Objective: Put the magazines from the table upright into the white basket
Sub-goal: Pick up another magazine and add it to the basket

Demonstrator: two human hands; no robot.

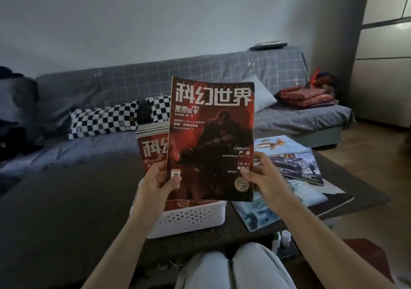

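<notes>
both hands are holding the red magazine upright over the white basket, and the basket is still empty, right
Not quite: the white basket is not empty. The head view shows a row of magazines already standing upright in it, behind the one being held. The rest holds: the left hand and right hand both grip the red magazine upright over the basket.

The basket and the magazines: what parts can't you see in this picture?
Head view only:
- Basket: its inside and back wall are hidden by the red magazine that the left hand and right hand hold up.
- Upright magazines in the basket: mostly covered by the red magazine; their number is unclear.
- Flat magazines on the table: overlapping and partly behind the right hand.
- Small cover print: too tiny to read.
</notes>
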